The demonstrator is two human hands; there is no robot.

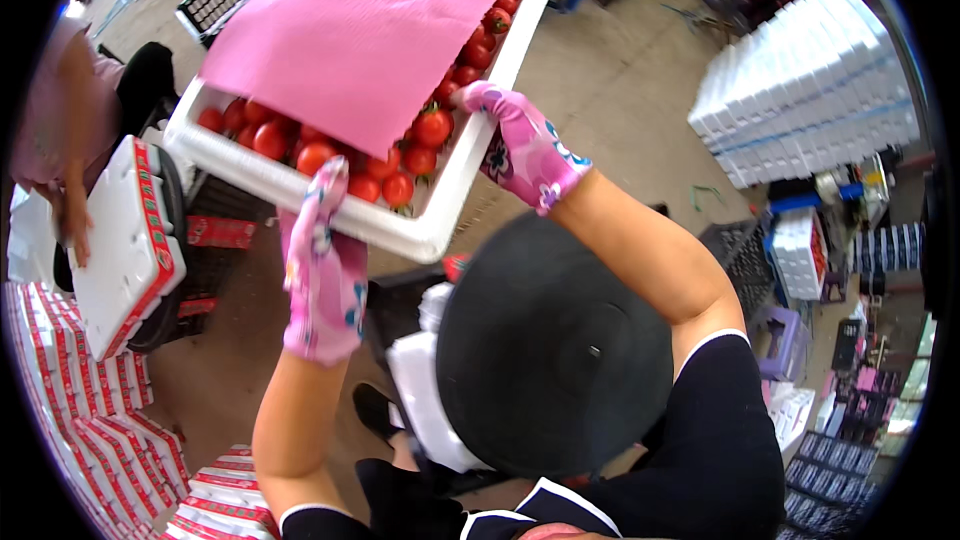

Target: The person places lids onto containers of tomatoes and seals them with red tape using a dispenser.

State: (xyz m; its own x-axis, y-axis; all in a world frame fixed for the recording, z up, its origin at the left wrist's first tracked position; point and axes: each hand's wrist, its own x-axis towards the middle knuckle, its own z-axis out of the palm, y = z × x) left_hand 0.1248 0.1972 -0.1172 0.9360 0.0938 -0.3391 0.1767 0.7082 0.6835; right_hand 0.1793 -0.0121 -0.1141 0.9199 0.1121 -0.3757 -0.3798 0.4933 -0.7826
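A white foam box (395, 230) full of red tomatoes (434, 127) is held up in front of me, tilted, with a pink sheet (350, 35) lying over most of the fruit. My left hand (325, 275), in a pink patterned glove, grips the near edge of the box, thumb over the rim and fingers beneath. On the right side, my right hand (527, 145), gloved alike, is closed on the rim with its fingertips at the tomatoes. The undersides of both grips are hidden by the box.
A round black disc-shaped top (555, 345) stands close before my body. To the left, a person (75, 120) has a hand on a white lidded box (125, 240). Red-and-white boxes (100, 440) pile up at the lower left; white foam boxes (805, 85) stack at the right.
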